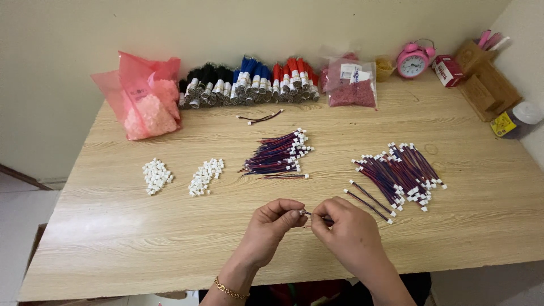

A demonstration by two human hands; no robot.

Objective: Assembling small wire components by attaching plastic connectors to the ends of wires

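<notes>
My left hand (271, 225) and my right hand (345, 229) meet near the front edge of the wooden table (113, 238). Between their fingertips they pinch one thin wire piece with a small white connector (306, 213); most of it is hidden by my fingers. Just beyond my hands lies a pile of red-and-blue wires with white connectors (279, 154). A second, larger such pile (399, 173) lies to the right, close to my right hand. Two small heaps of loose white connectors (156, 175) (206, 176) lie to the left.
Along the back edge stand a pink bag of pale parts (144, 96), rows of black, blue and red wire bundles (249, 82), a clear bag of red parts (351, 85), a pink alarm clock (412, 59) and a cardboard box (487, 79). One loose wire (260, 118) lies mid-table.
</notes>
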